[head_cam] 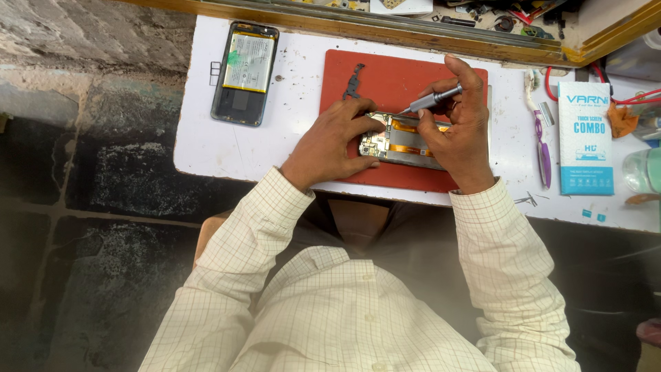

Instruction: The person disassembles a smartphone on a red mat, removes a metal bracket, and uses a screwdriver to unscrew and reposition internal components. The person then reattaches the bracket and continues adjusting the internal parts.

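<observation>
An opened phone [399, 141], its back removed so the circuit board and orange ribbon cables show, lies on a red mat [385, 83] near the front edge of the white worktop [206, 148]. It sits directly between the two hands. The left hand [330, 141] comes in from the left with its wrist low and its fingers curled over the phone's left end, thumb along the near edge, pinning the phone to the mat. The right hand [458, 127] arches over the phone's right half, wrist bent, and is closed around a slim grey screwdriver [432, 100], gripped between thumb and fingers with the index finger reaching over the top of the handle. The screwdriver slants down to the left, its tip meeting the upper part of the phone. Both forearms, in pale checked sleeves, angle inward from the body. A second phone with an exposed battery [246, 72] lies well apart at the worktop's left end.
</observation>
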